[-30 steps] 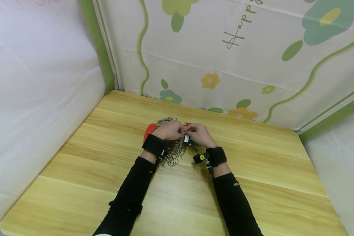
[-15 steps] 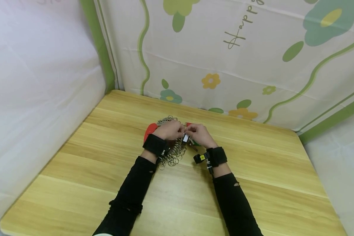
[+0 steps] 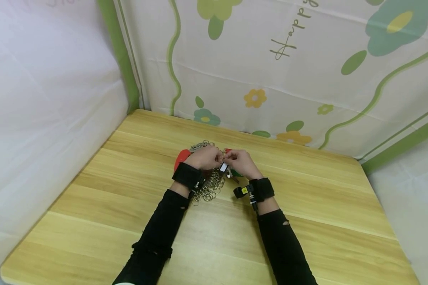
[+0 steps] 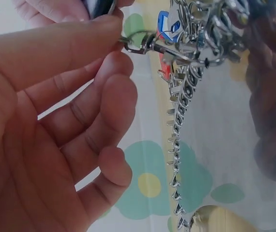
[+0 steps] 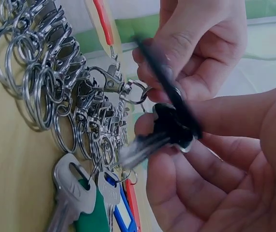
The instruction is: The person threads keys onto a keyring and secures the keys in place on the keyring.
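My left hand (image 3: 206, 157) pinches a metal split ring (image 5: 137, 94) between thumb and forefinger. A silver swivel clasp (image 5: 111, 83) is joined to that ring. Close beside it, my right hand (image 3: 243, 163) holds a key (image 5: 145, 150) and a black key tag (image 5: 169, 82) at its fingertips; the exact grip is hidden behind the tag. A white label (image 3: 223, 167) shows on the tag in the head view. Key and tag are blurred in the right wrist view. The fingertips of both hands almost meet.
Many swivel clasps with split rings (image 3: 209, 189) hang in rows around the left hand. Another key (image 5: 74, 186) hangs there, with a green tag (image 5: 92, 212) and a blue tag (image 5: 123, 210) near it. A red piece (image 3: 181, 159) shows left of the hand on the wooden table (image 3: 214, 241).
The black tag has turned from nearly upright to a slant, its lower end swinging left, and a key shows more beside it. Both hands have stayed almost in place.
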Demonstrator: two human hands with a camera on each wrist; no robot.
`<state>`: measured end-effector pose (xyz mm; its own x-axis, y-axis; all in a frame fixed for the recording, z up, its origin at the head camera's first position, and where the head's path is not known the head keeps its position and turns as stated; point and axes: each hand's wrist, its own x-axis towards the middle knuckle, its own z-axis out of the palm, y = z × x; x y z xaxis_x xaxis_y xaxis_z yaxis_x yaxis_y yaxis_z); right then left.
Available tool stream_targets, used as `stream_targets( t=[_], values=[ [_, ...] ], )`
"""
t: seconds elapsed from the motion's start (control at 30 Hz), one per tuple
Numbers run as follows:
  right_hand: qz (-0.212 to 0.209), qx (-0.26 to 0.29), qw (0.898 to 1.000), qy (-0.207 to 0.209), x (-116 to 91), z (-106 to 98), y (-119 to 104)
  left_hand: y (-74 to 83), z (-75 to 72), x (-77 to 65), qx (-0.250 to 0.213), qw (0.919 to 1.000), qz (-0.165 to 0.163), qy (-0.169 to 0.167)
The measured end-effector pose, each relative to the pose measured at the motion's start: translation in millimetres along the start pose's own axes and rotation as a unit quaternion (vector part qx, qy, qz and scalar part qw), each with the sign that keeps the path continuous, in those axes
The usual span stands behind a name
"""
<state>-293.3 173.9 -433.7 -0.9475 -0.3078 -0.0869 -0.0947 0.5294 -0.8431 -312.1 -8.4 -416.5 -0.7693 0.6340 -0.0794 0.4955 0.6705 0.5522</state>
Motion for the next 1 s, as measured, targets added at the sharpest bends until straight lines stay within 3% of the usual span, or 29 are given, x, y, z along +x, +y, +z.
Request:
stream_targets(
  t=[0.27,0.5,0.8,1.0],
  values=[
    [0.000,0.003,1.000,-0.009,-0.3,0.5,1.8,-2.8,3.6,1.8,0.010,0.9999,0.000,-0.004],
    [-0.013,-0.027,1.000,-0.004,0.1,-1.2,0.9,-1.5,4.0,2.4,0.007,0.9999,-0.011,0.005],
    [-0.010,-0.010,1.000,0.009,0.0,-2.4,1.3,-1.7,1.3,2.5,0.009,0.9999,0.013,0.005],
    [0.002,-0.005,1.000,-0.008,-0.5,-3.7,1.7,-3.6,0.6,1.6,0.008,0.9998,0.014,0.006]
  ],
)
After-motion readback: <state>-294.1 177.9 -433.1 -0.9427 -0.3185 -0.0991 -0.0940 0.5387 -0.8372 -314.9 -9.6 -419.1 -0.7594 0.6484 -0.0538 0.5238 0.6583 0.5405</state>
